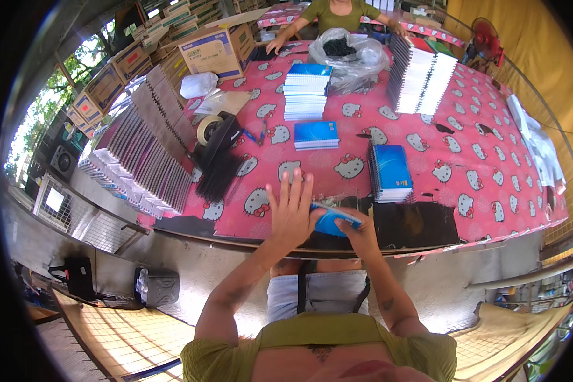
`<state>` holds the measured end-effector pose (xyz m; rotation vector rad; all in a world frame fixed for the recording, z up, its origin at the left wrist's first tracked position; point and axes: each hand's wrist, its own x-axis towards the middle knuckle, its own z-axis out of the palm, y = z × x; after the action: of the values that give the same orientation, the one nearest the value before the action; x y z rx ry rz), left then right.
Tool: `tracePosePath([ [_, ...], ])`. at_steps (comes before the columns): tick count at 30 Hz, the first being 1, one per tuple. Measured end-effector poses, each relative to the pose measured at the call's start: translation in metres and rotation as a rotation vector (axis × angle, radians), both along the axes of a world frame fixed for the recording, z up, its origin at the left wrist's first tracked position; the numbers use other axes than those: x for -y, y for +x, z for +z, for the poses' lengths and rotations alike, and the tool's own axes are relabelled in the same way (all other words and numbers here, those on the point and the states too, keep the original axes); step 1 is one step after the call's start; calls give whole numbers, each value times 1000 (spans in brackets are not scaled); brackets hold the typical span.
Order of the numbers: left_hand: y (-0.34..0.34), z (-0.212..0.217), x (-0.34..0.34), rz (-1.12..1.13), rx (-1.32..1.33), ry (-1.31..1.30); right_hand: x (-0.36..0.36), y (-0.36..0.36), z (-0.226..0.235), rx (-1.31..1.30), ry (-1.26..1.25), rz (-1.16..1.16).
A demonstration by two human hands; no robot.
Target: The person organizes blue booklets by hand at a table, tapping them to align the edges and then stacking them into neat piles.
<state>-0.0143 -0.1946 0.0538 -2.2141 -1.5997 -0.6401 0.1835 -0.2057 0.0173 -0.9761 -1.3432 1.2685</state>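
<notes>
Pressing flat, the left hand (291,207) lies fingers spread and extended over a blue notebook (330,223) at the near edge of the worktop (465,165); no closed grip, palm down on the cover's left part. Right hand (358,230) has its grip closed on the notebook's right edge, fingers curled around it, thumb on top. Notebook sits on a black strip of the pink patterned cloth, directly in front of the person.

Just beyond the right hand: an upright row of blue spiral notebooks (390,172). Farther out, centre: a small flat pile (316,135), then a taller stack (307,91). Left side: long rows of spiral-bound white pads (143,159), a tape dispenser (215,134). Far side: another person's hand (275,44) rests on the worktop.
</notes>
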Motion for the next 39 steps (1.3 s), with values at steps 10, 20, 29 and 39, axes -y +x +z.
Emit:
tracePosePath([
  [10, 13, -28, 25, -128, -34, -55, 0, 6, 11, -102, -78, 48],
  [20, 15, -59, 44, -240, 92, 21, -2, 1, -1, -56, -21, 127],
  [29, -10, -4, -7, -464, 289, -35, -12, 4, -10, 123, 78, 140],
  [39, 16, -31, 20, -176, -36, -74, -12, -1, -13, 113, 153, 61],
])
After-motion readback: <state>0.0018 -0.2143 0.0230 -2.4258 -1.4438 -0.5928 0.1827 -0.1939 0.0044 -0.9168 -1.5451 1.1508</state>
